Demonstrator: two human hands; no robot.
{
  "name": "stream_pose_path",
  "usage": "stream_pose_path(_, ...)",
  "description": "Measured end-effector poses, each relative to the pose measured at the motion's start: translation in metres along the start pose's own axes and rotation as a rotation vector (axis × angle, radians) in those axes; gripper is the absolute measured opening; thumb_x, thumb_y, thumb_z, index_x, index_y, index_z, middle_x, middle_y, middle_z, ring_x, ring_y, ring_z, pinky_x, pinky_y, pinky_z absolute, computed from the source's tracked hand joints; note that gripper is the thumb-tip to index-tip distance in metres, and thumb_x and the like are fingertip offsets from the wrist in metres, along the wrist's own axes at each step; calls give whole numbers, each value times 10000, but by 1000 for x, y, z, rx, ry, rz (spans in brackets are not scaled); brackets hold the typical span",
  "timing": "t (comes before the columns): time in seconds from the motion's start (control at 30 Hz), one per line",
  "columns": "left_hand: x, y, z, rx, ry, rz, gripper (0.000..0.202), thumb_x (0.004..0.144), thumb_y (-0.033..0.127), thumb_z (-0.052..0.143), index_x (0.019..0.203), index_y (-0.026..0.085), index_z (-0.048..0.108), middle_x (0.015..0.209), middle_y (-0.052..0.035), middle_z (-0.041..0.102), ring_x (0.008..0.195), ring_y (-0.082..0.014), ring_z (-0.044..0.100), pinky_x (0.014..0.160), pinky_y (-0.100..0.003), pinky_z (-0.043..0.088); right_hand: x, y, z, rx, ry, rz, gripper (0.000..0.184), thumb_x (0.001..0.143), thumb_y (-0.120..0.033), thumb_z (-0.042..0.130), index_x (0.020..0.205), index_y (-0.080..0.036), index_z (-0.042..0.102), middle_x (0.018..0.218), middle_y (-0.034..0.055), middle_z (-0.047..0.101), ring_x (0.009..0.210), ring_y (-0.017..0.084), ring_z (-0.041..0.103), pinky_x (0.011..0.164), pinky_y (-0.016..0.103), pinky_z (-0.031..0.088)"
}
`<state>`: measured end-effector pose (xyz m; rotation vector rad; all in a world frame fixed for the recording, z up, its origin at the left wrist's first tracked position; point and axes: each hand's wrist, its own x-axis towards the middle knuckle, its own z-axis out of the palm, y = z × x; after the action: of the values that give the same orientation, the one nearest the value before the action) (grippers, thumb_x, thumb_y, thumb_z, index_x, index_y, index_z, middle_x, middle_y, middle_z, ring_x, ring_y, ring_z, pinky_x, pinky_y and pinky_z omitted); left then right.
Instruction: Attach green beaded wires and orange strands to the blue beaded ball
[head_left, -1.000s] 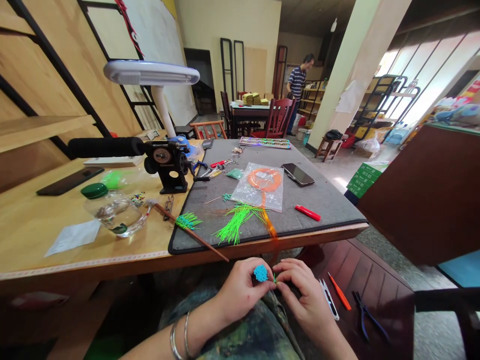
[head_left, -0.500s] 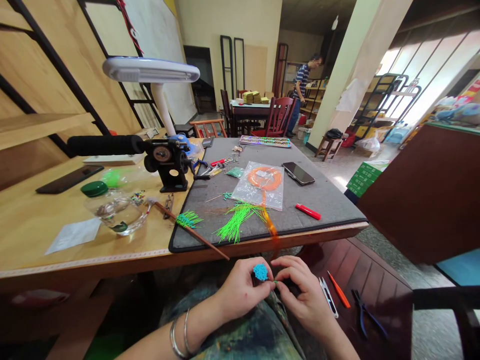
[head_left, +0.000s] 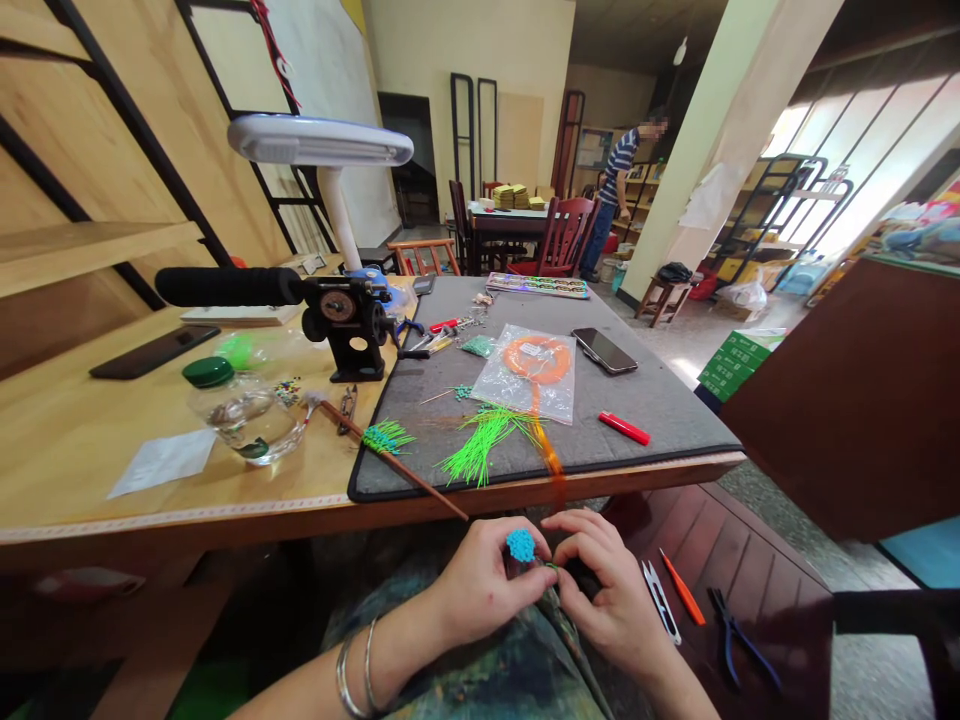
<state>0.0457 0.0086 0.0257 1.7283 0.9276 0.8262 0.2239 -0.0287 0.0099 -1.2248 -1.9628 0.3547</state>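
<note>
Bottle and winder come first from the left on the worktop point(head_left: 300, 490): we see the clear bottle point(head_left: 244, 415) with its green lid, then the black winder point(head_left: 356, 340), all sitting a little further right in view than a second ago (our head seems to have turned slightly). Next, the brown rod point(head_left: 427, 487) slants off the grey mat point(head_left: 427, 455), and loose green strands point(head_left: 476, 450) fan out near its front edge. Below the edge, our left hand point(head_left: 480, 580) is curled around the blue bundle point(head_left: 520, 545), its beaded end facing up, held as before above our lap. Just right of it lies the real change: the green strand point(head_left: 550, 567), upright a second ago, now lies low across the thumb side, which we judge to be wrapping or tightening against the bundle. Our right hand point(head_left: 611, 570) has a narrow pinch there, thumb and forefinger at the strand. Behind, a co-worker in stripes point(head_left: 619, 170) has shifted right. Far right, the white snips point(head_left: 661, 605), orange tool point(head_left: 682, 588) and pliers point(head_left: 735, 635) rest untouched.
</note>
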Motion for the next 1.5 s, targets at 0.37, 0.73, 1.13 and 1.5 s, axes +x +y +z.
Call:
stream_pose_path(0.37,-34,-1,-30,32,159,-1,101,733,204,649,648,156,624,614,-7,605,573,-122,508,568,-216,389,40,-10,13,-112,-74,-186,140,764,-110,566,800,-244,577,1087,46,682,1056,245,573,907,428,451)
stream_pose_path(0.73,-60,-32,-55,-296,285,-120,324,847,471,590,770,159,627,593,11,544,544,-107,435,541,-223,350,83,-33,25,-325,-164,-349,131,827,-154,559,839,-252,646,1135,50,677,1020,274,535,810,434,422)
stream_pose_path(1.13,-55,-49,-50,-395,327,-85,345,819,485,627,779,142,624,648,-5,581,489,-82,471,486,-202,350,112,-40,27,-306,-285,-392,126,826,-155,584,822,-256,659,1128,45,681,999,270,539,785,427,449)
stream_pose_path(1.5,-48,-55,-57,-406,532,-38,375,768,502,677,690,180,499,572,61,441,447,-64,370,441,-199,292,155,-62,69,-219,-323,-456,151,772,-111,624,760,-254,671,985,20,714,910,234,558,772,381,449)
